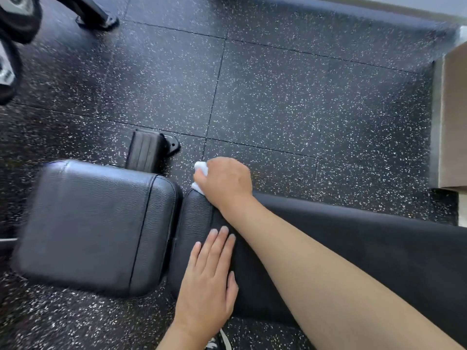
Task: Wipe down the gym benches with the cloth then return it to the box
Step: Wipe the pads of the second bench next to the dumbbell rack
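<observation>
A black padded gym bench lies below me in two parts: a square seat pad (86, 223) on the left and a long back pad (353, 236) running right. My right hand (225, 183) is closed on a white cloth (201, 168) and presses it against the far left corner of the long pad. Only small bits of the cloth show past the fingers. My left hand (209, 281) rests flat on the long pad's left end, fingers together, holding nothing. A brown cardboard box (453, 117) stands at the right edge of the view.
Black speckled rubber floor tiles (278, 97) surround the bench. The bench's black foot (149, 150) sticks out behind the seat pad. Weight plates (12, 34) and a machine leg (96, 16) sit at the top left. A raised dark ledge (328, 11) runs along the far side.
</observation>
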The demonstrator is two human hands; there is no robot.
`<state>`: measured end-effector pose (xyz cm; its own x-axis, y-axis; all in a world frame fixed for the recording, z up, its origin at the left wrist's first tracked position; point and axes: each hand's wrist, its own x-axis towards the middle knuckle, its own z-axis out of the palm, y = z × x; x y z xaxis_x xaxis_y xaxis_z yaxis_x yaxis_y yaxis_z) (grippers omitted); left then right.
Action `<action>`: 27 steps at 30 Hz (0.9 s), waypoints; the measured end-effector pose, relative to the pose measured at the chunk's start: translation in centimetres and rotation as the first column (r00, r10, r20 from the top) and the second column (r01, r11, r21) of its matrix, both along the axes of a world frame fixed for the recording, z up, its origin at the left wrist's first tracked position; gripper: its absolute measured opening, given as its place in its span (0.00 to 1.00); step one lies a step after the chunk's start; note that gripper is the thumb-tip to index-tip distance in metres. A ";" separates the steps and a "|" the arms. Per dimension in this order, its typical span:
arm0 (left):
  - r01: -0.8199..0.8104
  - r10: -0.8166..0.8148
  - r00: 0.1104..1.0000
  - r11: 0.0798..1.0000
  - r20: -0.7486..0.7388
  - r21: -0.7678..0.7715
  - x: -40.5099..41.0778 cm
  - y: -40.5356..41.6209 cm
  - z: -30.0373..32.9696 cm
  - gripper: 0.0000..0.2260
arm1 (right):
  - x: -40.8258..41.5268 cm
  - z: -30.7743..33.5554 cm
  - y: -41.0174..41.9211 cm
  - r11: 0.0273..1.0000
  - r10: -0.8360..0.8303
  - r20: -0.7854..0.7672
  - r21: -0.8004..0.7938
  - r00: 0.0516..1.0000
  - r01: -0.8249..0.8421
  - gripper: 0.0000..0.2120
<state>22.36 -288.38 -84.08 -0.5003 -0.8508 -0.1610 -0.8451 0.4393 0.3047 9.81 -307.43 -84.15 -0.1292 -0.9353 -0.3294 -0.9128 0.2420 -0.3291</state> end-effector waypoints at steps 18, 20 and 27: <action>0.119 -0.115 0.989 0.992 -0.092 0.033 2.4 -0.9 0.2 0.31 | -4.3 0.5 7.6 0.912 -0.188 -0.200 -0.398 0.962 0.095 0.17; 0.154 -0.152 0.985 0.988 -0.077 0.024 3.6 -0.9 0.2 0.31 | -1.2 0.7 7.3 0.904 -0.128 -0.193 -0.425 0.973 0.035 0.15; 0.153 -0.153 0.988 0.988 -0.007 0.038 5.4 -0.4 0.9 0.31 | -2.3 0.6 11.2 0.836 0.099 -0.181 -0.518 0.978 -0.181 0.14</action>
